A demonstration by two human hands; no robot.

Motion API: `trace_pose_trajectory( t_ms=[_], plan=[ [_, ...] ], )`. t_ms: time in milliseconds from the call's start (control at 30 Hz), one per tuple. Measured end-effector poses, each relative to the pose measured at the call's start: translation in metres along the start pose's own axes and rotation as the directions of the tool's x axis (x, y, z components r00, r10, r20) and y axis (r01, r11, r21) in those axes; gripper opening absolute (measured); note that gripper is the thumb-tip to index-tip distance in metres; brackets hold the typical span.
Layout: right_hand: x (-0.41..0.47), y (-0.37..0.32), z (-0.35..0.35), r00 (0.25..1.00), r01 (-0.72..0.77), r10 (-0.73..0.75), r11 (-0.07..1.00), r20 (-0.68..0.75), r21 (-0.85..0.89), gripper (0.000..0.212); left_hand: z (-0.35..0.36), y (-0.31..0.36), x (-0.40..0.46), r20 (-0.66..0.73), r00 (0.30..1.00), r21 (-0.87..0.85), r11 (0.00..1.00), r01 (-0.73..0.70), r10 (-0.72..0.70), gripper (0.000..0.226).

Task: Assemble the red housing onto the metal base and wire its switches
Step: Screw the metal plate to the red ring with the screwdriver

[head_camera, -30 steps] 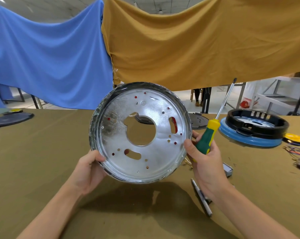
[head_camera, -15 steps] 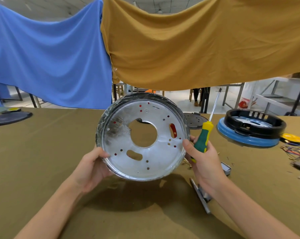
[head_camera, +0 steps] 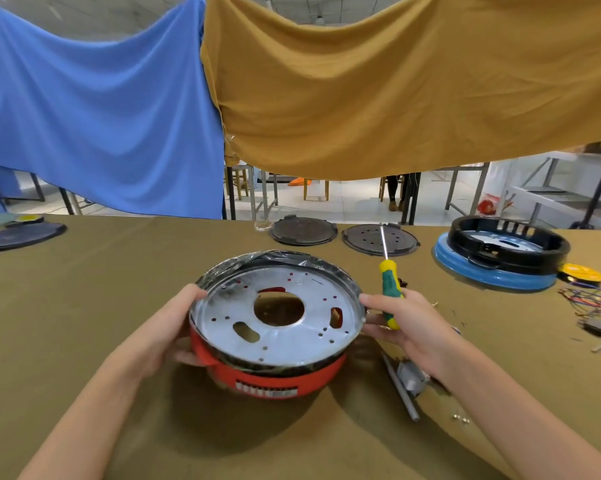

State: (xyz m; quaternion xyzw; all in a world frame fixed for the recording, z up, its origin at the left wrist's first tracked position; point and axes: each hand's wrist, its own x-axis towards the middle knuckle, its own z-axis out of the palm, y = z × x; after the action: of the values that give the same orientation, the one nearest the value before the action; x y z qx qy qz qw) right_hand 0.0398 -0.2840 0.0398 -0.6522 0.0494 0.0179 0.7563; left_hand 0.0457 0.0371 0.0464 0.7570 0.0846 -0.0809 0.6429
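Both hands grip the metal base (head_camera: 292, 327) on the red housing (head_camera: 275, 379) — right hand (head_camera: 406, 323) (also) pinching screwdriver (head_camera: 391, 289).

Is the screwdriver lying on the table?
No, the right hand holds the screwdriver upright by its handle, beside the metal base.

Red housing (head_camera: 275, 379) under silvery base (head_camera: 292, 327); green-yellow screwdriver (head_camera: 391, 289); perhaps barcode-striped label (head_camera: 266, 392).

Left hand (head_camera: 169, 329) curled on the near-left rim of the metal base (head_camera: 278, 315), thumb on top, fingers underneath; right hand (head_camera: 404, 325) at the base's right rim, thumb touching the edge, fingers wrapped round the screwdriver (head_camera: 389, 289) handle; both forearms bare.
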Motion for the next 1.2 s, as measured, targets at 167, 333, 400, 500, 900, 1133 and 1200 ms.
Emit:
trace_pose_trajectory(
  t_ms=[167,333,400,500,900,1133,1200],
  plan=[
    [-0.002,-0.002,0.003,0.999,-0.024,0.028,0.997,0.045,-0.08,0.031,-0.009,0.003,0.0,-0.294,0.873,0.618,0.774,-0.136,0.389,0.031],
    [-0.001,0.001,0.006,0.998,-0.037,0.038,0.999,0.041,-0.026,0.031,0.047,0.037,-0.039,0.158,0.844,0.685,0.559,-0.467,0.512,0.072],
    [-0.001,0.004,0.006,0.998,-0.043,0.042,0.999,0.037,0.004,0.03,0.082,0.041,-0.041,0.363,0.891,0.793,0.412,-0.45,0.273,0.099],
    [-0.002,0.007,0.01,0.997,-0.048,0.045,0.998,0.06,0.051,0.027,0.115,0.038,-0.036,0.388,0.907,0.872,0.256,-0.419,0.163,0.09],
    [0.007,0.009,0.024,0.987,-0.125,0.132,0.989,-0.089,0.085,0.019,0.091,0.032,-0.032,0.453,0.871,0.748,0.452,-0.486,0.188,0.072],
    [0.002,0.009,0.022,0.981,-0.155,0.155,0.988,-0.117,0.006,0.019,0.093,0.023,-0.035,0.459,0.878,0.786,0.398,-0.474,0.139,0.06],
    [0.002,0.008,0.022,0.98,-0.16,0.16,0.987,-0.122,0.007,0.02,0.092,0.023,-0.034,0.462,0.878,0.789,0.394,-0.472,0.126,0.059]
  ],
)
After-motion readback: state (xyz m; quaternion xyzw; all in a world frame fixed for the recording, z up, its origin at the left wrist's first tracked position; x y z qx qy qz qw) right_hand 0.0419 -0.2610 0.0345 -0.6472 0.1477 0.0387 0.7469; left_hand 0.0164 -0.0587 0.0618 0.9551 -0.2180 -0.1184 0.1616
